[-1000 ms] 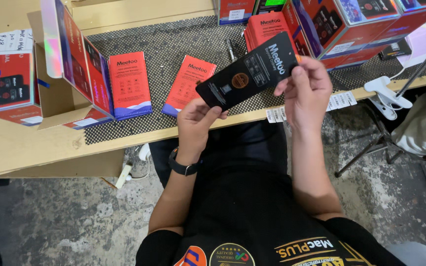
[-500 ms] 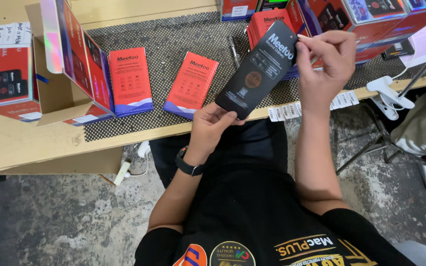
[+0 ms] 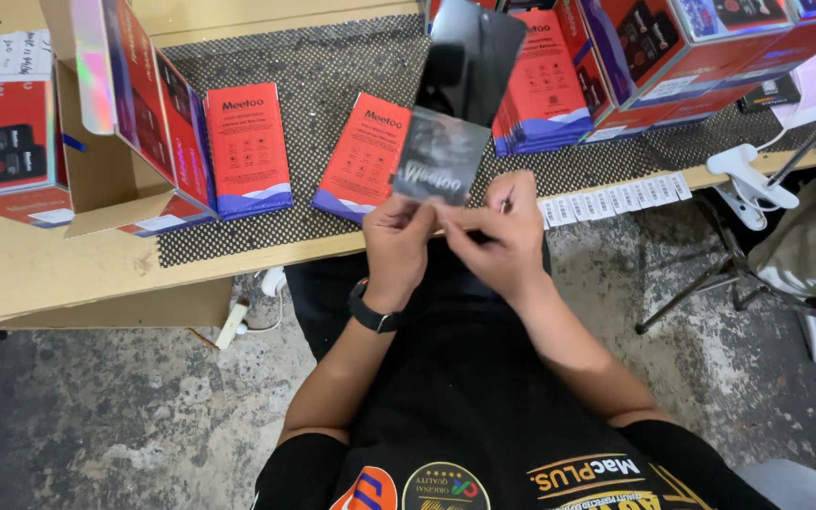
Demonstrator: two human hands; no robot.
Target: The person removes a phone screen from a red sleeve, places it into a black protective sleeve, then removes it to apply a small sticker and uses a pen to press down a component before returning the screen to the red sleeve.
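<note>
The wooden counter runs just beyond both hands, its dark dotted mat under everything. Up beyond the right hand's grip, stacked red boxes; far off the left hand's side, an open carton. Two red packets lie flat just beyond the left hand. Left hand and right hand both pinch the lower edge of the glossy black pouch, upright above the fingers.
</note>
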